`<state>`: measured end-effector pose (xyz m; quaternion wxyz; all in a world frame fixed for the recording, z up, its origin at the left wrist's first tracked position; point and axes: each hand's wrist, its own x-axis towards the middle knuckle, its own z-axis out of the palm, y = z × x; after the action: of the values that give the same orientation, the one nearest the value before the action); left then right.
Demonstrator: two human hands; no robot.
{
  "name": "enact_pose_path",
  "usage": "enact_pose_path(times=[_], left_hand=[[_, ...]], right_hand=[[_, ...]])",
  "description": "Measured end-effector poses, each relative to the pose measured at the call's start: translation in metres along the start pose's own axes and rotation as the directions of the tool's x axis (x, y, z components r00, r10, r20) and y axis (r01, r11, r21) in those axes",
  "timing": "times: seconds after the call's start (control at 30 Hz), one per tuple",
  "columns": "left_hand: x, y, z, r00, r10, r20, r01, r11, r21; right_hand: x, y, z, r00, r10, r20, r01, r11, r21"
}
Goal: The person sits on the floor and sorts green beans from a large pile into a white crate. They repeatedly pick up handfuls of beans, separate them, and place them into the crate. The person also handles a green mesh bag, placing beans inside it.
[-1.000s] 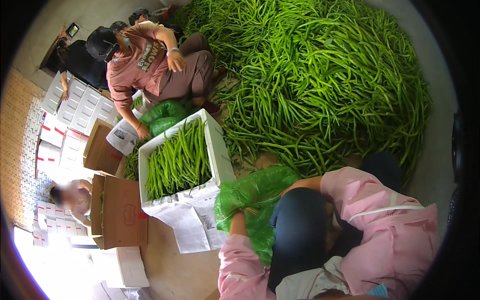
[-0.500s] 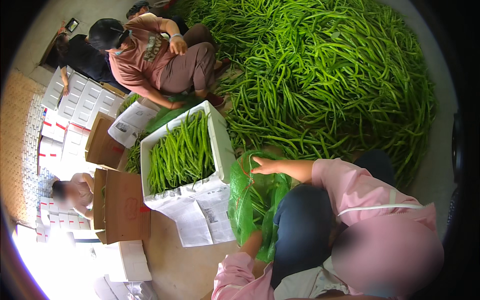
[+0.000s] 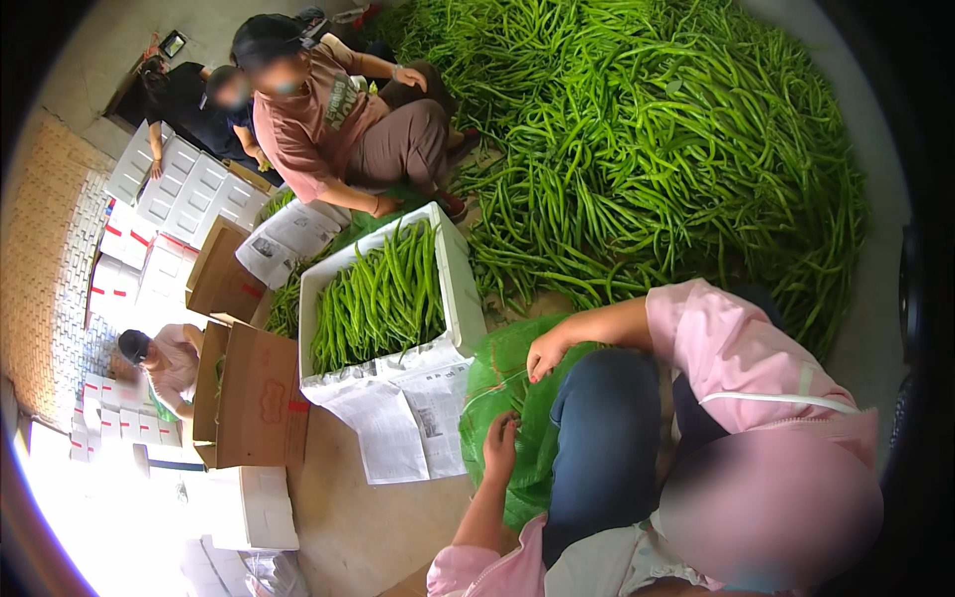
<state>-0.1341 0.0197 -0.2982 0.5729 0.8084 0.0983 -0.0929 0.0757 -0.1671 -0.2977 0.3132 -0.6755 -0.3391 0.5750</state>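
Observation:
A green mesh bag (image 3: 515,478) lies beside my bent, jeans-clad leg. At its left part, my left hand (image 3: 499,443) has its fingers curled on the mesh. My right hand (image 3: 547,350) is higher up, fingers bent down and pinching the bag near its red stitching. What is inside the bag is mostly hidden. Just left of and beyond it, a white foam box (image 3: 460,289) holds neat rows of long green peppers, with newspaper (image 3: 393,423) draped over its near side and onto the floor.
A large heap of loose peppers (image 3: 657,149) covers the back right. Co-workers sit at the back (image 3: 318,129) and left (image 3: 169,368), among open cardboard boxes (image 3: 254,398) and stacked white foam boxes (image 3: 179,189). A wall curves along the far right.
My left hand has come up from low on the bag to its middle. My right hand moved up, then down and inward. The bag's opening has folded over. The co-workers have shifted slightly.

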Motion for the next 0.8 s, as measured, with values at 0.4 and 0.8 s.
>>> enact_pose_path(times=[0.4,0.8], left_hand=[[-0.146,0.021,-0.049,0.407,-0.63,0.662,0.572,0.74,0.353],[-0.198,0.101,-0.023,0.707,-0.516,0.484,0.148,0.777,0.612]], right_hand=[[-0.162,-0.017,-0.026,0.95,-0.137,-0.282,0.053,0.957,-0.286],[-0.182,0.044,-0.015,0.964,0.034,-0.263,-0.13,0.925,-0.356]])
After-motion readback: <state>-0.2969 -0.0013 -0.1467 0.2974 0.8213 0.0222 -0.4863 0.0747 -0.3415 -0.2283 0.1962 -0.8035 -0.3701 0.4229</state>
